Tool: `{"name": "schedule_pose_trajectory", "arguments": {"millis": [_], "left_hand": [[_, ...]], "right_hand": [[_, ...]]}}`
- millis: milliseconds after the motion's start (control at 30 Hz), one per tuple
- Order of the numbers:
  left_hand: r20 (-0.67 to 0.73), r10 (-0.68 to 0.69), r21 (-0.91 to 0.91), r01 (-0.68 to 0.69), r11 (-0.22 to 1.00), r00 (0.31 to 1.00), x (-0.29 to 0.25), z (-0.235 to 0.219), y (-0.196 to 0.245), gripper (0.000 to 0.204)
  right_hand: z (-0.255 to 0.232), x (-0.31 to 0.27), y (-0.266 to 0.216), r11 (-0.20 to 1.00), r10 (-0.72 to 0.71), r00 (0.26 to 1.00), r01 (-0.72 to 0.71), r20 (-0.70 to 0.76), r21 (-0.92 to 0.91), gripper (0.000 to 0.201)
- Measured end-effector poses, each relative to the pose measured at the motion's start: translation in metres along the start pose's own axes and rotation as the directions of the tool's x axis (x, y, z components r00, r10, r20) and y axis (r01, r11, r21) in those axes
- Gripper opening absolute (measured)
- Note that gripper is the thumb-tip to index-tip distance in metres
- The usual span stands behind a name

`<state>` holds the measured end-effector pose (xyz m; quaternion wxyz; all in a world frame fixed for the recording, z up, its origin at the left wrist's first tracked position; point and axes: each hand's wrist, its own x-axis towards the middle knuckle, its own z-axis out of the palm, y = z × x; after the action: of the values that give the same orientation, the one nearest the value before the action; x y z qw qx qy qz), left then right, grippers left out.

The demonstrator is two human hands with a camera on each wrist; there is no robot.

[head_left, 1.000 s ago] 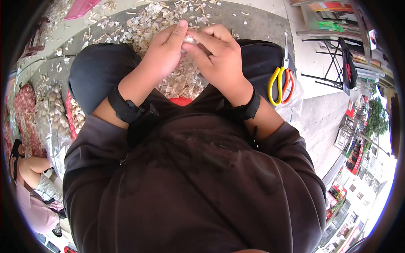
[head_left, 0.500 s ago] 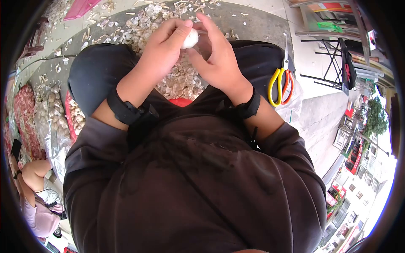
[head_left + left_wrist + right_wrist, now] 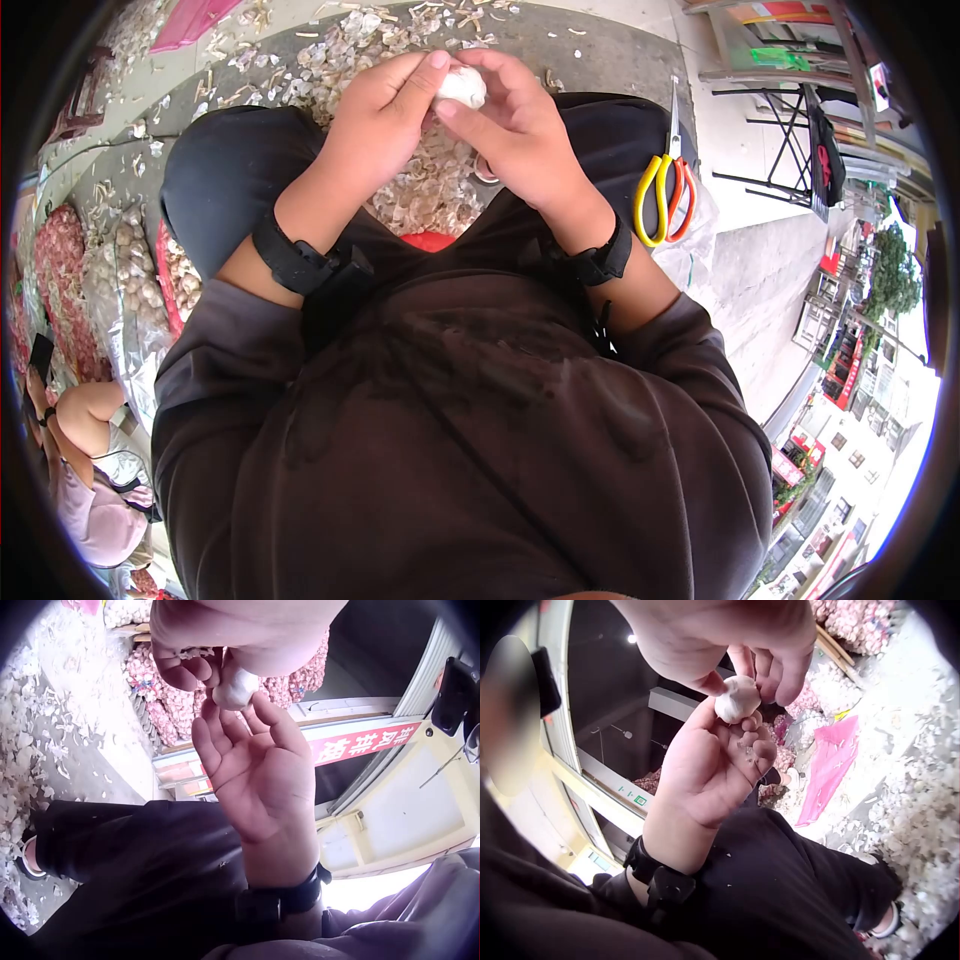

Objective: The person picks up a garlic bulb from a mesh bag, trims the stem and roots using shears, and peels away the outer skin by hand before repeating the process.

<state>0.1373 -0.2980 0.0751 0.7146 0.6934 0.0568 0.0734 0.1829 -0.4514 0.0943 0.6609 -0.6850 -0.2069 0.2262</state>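
Observation:
A white garlic bulb (image 3: 462, 88) is held between both hands above the lap. My left hand (image 3: 382, 125) grips its left side, thumb on top; the left wrist view shows this hand (image 3: 251, 630) close up. In the right wrist view, small bits of peel (image 3: 748, 748) lie against the left hand's (image 3: 709, 765) curled fingers, beside the bulb (image 3: 737, 700). My right hand (image 3: 530, 135) has thumb and fingers around the bulb's right side. Its palm (image 3: 266, 780) faces the camera in the left wrist view, fingertips at the bulb (image 3: 235, 688).
Loose peel (image 3: 430, 190) covers the ground between the legs and beyond. Scissors (image 3: 665, 195) with yellow and orange handles lie by the right knee. Bags of garlic (image 3: 125, 270) stand at the left, near another person (image 3: 95, 500). A folding stand (image 3: 800, 150) is at the right.
The bulb, mostly covered by the fingers at first, has come into view and shifted right. My right fingers lifted off it, then closed around it again.

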Motion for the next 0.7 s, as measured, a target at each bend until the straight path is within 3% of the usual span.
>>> {"name": "schedule_pose_trajectory", "arguments": {"millis": [167,233,267,300,333,400,433,467,500,567,633,700], "left_hand": [[0.065,0.003,0.011,-0.003,1.0,0.998,-0.001,-0.001,0.007,0.025],[0.047,0.009,0.054,-0.012,0.998,0.999,-0.001,0.001,0.011,0.02],[0.027,0.017,0.044,-0.018,0.999,0.999,0.001,-0.003,-0.003,0.029],[-0.073,0.118,0.245,-0.097,0.965,0.99,0.002,-0.002,-0.004,0.04],[-0.151,0.236,0.441,-0.149,0.885,0.96,0.001,-0.002,-0.005,0.051],[-0.146,0.231,0.556,-0.113,0.823,0.962,0.002,-0.003,-0.004,0.066],[-0.08,0.093,0.491,-0.042,0.87,0.992,0.0,-0.005,0.0,0.07],[-0.001,-0.043,0.43,0.039,0.902,0.999,-0.002,-0.008,0.003,0.074],[0.047,-0.041,0.498,0.012,0.867,0.998,-0.002,-0.009,-0.003,0.074],[0.105,-0.055,0.536,-0.01,0.844,0.993,-0.004,-0.012,-0.01,0.071],[0.123,-0.083,0.491,0.012,0.871,0.989,-0.003,-0.012,-0.011,0.066],[0.123,-0.158,0.389,0.099,0.916,0.98,-0.006,-0.007,0.0,0.058]], "right_hand": [[-0.012,-0.009,-0.024,0.992,0.021,0.992,-0.004,0.125,-0.129,0.035],[-0.023,-0.018,-0.033,0.993,0.047,0.999,-0.044,0.026,-0.106,0.032],[-0.032,-0.024,-0.039,0.999,-0.037,0.999,0.036,-0.022,-0.021,0.02],[-0.047,-0.032,-0.051,0.996,0.032,0.999,-0.033,0.018,0.082,0.014],[-0.067,-0.043,-0.063,0.998,-0.003,0.994,-0.004,0.11,0.062,0.016],[-0.105,-0.071,-0.092,0.991,0.136,0.964,-0.127,0.229,-0.054,0.017],[-0.125,-0.083,-0.092,0.997,0.059,0.948,-0.04,0.312,-0.067,0.011],[-0.126,-0.103,-0.103,0.983,0.169,0.974,-0.156,0.152,-0.098,0.015],[-0.136,-0.121,-0.103,0.969,0.246,0.968,-0.245,0.048,-0.014,0.014],[-0.168,-0.158,-0.107,0.897,0.433,0.896,-0.416,-0.101,0.151,0.015],[-0.219,-0.21,-0.084,0.799,0.547,0.835,-0.544,0.066,0.258,0.016],[-0.236,-0.247,-0.061,0.622,0.769,0.631,-0.775,0.104,0.111,0.016]]}}
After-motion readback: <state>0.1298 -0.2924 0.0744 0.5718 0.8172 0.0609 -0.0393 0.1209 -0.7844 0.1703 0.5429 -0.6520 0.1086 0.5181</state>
